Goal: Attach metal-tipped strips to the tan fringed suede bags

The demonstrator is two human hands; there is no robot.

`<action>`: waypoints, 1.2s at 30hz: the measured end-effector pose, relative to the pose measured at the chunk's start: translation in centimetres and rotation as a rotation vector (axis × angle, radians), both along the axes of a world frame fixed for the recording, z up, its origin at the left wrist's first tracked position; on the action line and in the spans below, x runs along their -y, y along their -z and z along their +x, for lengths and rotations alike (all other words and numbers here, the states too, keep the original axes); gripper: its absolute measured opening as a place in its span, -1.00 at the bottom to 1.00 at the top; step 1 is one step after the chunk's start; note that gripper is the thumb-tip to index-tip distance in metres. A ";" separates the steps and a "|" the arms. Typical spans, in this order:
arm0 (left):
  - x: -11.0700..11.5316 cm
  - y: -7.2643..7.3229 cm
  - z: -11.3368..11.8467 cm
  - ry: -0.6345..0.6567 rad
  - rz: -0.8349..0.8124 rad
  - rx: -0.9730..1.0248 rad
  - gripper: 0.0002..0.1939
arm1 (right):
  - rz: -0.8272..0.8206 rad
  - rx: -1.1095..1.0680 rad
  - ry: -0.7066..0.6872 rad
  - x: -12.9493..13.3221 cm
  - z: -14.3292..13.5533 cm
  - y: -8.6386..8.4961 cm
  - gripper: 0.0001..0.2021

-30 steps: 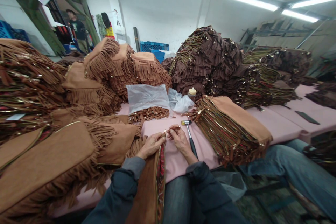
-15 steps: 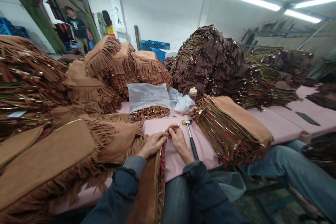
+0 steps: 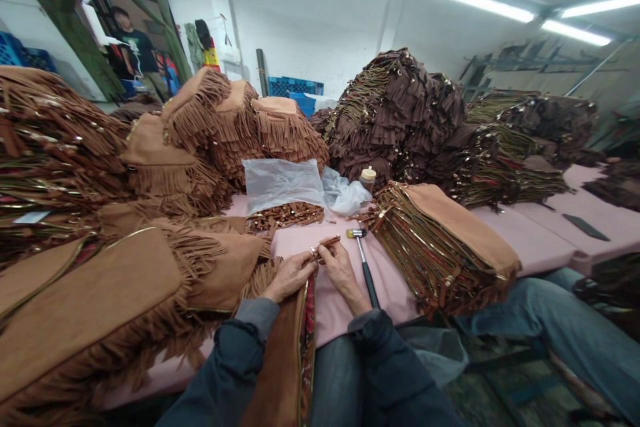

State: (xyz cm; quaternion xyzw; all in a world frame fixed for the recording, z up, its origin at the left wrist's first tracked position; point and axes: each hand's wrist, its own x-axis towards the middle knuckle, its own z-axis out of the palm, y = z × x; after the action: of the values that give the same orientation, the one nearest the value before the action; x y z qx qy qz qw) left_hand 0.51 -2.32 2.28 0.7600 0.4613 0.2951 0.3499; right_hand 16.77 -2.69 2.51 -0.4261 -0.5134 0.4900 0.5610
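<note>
Across my lap lies a brown suede bag (image 3: 280, 347) with its zipper edge facing right and a patterned red lining showing. My left hand (image 3: 291, 275) is closed on the far end of this bag, by the zipper end. My right hand (image 3: 339, 267) pinches a small brown leather strap (image 3: 330, 240) with a shiny metal bit, right against the left fingertips. How strap and bag join is hidden by the fingers. Just right of my right hand, a small mallet (image 3: 367, 273) with a black handle and yellow-black head rests on the pink cloth (image 3: 293, 240).
A stack of tan fringed bags (image 3: 450, 227) stands to the right. Brown straps (image 3: 285, 215) lie under a clear plastic bag (image 3: 283, 181), near a small jar (image 3: 367, 177). Fringed bags (image 3: 100, 280) cover the left; dark brown bags (image 3: 400, 120) are heaped behind. A person (image 3: 135, 50) stands far left.
The strap in my right fingers has shifted slightly, with more of it showing above the hand. My hands stay nearly in place. The person in the background has moved a little left.
</note>
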 end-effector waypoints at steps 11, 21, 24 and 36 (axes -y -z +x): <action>0.1 -0.8 0.2 -0.076 -0.060 0.172 -0.58 | -0.218 -0.263 0.036 -0.3 1.0 1.3 -0.60; 0.2 -1.1 0.1 -0.034 -0.136 0.294 -0.56 | -0.213 -0.260 -0.002 -0.1 0.5 2.3 -0.53; 0.2 -1.0 0.1 -0.026 -0.130 0.328 -0.58 | -0.180 -0.230 -0.054 0.1 0.5 2.6 -0.53; 0.1 -1.0 0.0 -0.043 -0.094 0.288 -0.70 | -0.239 -0.237 -0.072 0.0 1.0 2.4 -0.55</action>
State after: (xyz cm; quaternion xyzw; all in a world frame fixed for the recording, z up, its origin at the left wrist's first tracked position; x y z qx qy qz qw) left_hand 0.53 -2.38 3.29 0.6825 0.4358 0.3867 0.4413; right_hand 17.76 -2.68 0.16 -0.4102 -0.3967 0.6143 0.5450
